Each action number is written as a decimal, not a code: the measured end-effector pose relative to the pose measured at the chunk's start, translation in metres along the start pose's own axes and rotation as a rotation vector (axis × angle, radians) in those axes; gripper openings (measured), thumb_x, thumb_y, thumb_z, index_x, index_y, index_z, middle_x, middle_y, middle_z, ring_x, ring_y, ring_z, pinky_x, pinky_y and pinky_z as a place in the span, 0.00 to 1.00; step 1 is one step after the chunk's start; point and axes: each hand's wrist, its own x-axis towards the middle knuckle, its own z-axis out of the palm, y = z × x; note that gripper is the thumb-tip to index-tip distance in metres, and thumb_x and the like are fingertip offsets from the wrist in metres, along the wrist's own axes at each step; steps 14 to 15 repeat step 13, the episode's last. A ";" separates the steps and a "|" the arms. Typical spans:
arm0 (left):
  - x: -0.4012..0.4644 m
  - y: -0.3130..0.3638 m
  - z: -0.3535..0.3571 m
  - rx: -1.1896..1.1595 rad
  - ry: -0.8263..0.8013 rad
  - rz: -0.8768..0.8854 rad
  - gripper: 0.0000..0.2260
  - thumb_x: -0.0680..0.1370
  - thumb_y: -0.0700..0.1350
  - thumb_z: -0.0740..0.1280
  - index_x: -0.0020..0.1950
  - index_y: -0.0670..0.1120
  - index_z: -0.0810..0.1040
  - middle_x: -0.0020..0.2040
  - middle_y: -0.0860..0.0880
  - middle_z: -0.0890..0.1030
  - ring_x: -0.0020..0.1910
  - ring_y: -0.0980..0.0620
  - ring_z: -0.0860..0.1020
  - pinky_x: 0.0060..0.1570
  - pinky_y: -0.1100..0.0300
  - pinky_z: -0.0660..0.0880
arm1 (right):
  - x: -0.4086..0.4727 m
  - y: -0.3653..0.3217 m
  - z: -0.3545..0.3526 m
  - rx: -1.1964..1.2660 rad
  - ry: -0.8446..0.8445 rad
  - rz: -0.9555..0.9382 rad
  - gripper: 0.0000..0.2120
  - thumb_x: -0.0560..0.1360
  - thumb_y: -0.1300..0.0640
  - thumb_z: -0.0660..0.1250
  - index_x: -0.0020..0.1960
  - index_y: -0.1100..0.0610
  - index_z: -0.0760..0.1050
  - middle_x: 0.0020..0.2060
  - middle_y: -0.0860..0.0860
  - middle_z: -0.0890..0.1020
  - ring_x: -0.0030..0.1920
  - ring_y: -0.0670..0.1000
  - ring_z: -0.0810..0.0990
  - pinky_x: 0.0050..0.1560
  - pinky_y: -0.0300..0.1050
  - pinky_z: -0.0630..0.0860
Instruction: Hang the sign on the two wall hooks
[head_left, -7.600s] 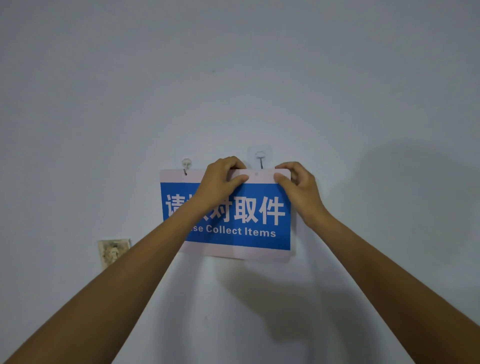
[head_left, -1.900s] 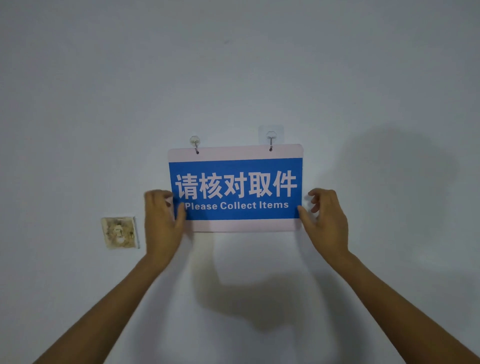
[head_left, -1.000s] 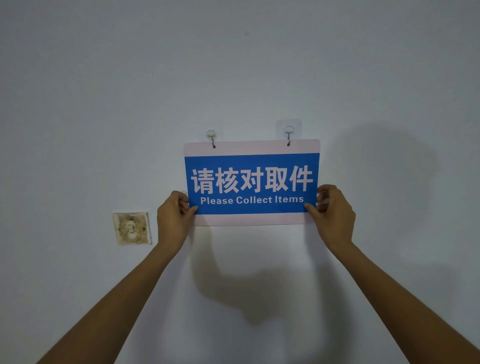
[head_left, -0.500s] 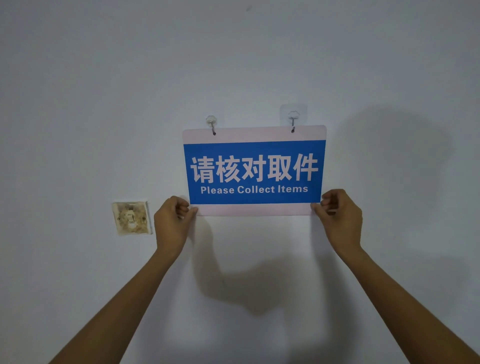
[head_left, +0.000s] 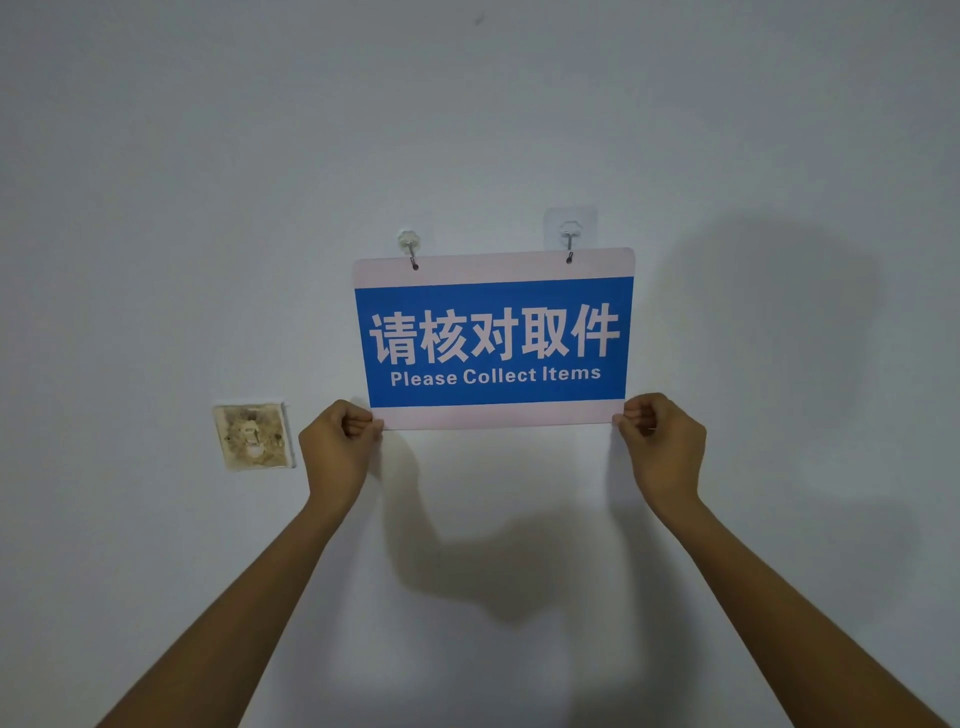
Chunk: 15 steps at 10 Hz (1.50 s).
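The sign (head_left: 493, 343) is a blue rectangle with white borders, white Chinese characters and the words "Please Collect Items". It hangs flat against the wall from two adhesive hooks, the left hook (head_left: 409, 244) and the right hook (head_left: 570, 231), each passing through a hole near the sign's top edge. My left hand (head_left: 337, 449) pinches the sign's lower left corner. My right hand (head_left: 662, 447) pinches its lower right corner. Both hands have curled fingers.
The wall (head_left: 467, 114) is plain pale grey. A stained, dirty square wall plate (head_left: 252, 436) sits left of my left hand. Shadows of my arms and of the sign fall on the wall below and to the right.
Both hands slid down from the sign's side edges to its bottom corners and closed on them. Earlier they held its top edge at the hooks. The sign now hangs level.
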 end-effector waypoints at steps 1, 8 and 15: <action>0.002 0.001 -0.001 -0.009 -0.020 -0.008 0.04 0.72 0.37 0.73 0.41 0.42 0.78 0.39 0.43 0.82 0.39 0.43 0.82 0.40 0.64 0.76 | 0.001 -0.003 -0.001 -0.035 -0.020 0.015 0.08 0.72 0.60 0.72 0.48 0.61 0.78 0.42 0.56 0.83 0.38 0.50 0.78 0.45 0.37 0.73; 0.115 0.109 -0.020 0.217 -0.004 0.450 0.12 0.72 0.42 0.72 0.53 0.41 0.77 0.55 0.43 0.75 0.46 0.48 0.76 0.48 0.56 0.78 | 0.109 -0.103 -0.026 -0.319 0.015 -0.345 0.20 0.73 0.47 0.70 0.60 0.54 0.74 0.60 0.54 0.73 0.46 0.52 0.80 0.41 0.42 0.73; 0.085 0.109 -0.026 0.197 0.022 0.266 0.20 0.71 0.41 0.74 0.58 0.42 0.71 0.59 0.42 0.73 0.49 0.46 0.78 0.49 0.53 0.79 | 0.082 -0.104 -0.037 -0.356 -0.056 -0.300 0.27 0.73 0.51 0.71 0.68 0.55 0.66 0.60 0.56 0.73 0.50 0.55 0.80 0.44 0.47 0.78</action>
